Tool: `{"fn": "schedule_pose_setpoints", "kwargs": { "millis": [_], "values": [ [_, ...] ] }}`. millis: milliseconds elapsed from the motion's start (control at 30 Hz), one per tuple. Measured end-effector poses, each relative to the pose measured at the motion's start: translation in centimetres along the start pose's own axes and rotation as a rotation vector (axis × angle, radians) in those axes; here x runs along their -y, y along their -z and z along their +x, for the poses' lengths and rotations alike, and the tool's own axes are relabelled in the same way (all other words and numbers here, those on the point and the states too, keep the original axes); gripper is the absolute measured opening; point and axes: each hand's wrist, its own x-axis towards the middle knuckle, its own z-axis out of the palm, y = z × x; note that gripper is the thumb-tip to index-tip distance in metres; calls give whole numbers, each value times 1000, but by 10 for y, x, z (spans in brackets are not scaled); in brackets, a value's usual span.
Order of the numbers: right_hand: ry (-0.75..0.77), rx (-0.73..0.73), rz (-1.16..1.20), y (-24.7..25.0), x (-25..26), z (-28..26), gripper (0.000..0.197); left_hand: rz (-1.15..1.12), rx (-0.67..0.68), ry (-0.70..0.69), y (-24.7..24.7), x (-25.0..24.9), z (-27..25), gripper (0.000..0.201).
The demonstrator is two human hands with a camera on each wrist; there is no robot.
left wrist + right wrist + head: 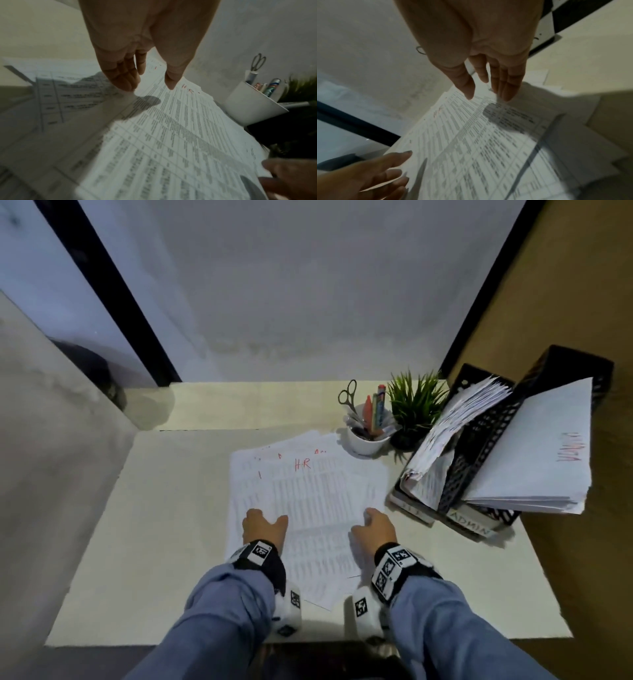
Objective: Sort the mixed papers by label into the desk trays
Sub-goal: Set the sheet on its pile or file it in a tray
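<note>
A loose pile of printed papers (308, 494) lies mid-desk, and its top sheet carries a red "HR" label (302, 464). My left hand (267, 517) is over the pile's near-left part, fingers straight. My right hand (371, 518) is over its near-right edge, also with straight fingers. In the left wrist view the left hand (150, 86) points down at the top sheet (171, 135) and holds nothing. The right wrist view shows the right hand (488, 97) the same way above the top sheet (471, 142). Whether the fingertips touch the paper, I cannot tell. Black mesh desk trays (479, 440) stand at the right, one labelled "ADMIN" (470, 523).
Both trays hold paper stacks: a ruffled one (455, 419) and a flat one marked in red (534, 460). A white cup (368, 440) with scissors and pens and a small green plant (416, 402) stand behind the pile. Bare desk (154, 525) lies to the left.
</note>
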Motion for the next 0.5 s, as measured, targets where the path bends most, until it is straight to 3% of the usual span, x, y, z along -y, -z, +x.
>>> {"fn": "schedule_pose_setpoints", "kwargs": {
  "millis": [67, 167, 200, 267, 367, 467, 500],
  "values": [
    [-57, 5, 6, -7, -6, 6, 16, -22, 40, 45, 0, 3, 1, 70],
    [-124, 17, 77, -12, -10, 11, 45, 135, 30, 17, 2, 6, 3, 59],
    [-134, 15, 99, -13, -9, 11, 41, 202, 5, 3, 3, 6, 4, 56],
    [-128, 18, 127, -15, -10, 10, 13, 270, -41, -14, 5, 7, 6, 58],
    [-84, -38, 223, -21, -8, 11, 41, 239, -47, -36, 9, 10, 10, 74],
    [-7, -108, 323, -23, -1, 7, 19, 150, 35, -25, 13, 18, 14, 76],
    [14, -95, 311, -23, 0, 8, 23, 139, 64, -17, 14, 21, 16, 72]
  ]
}}
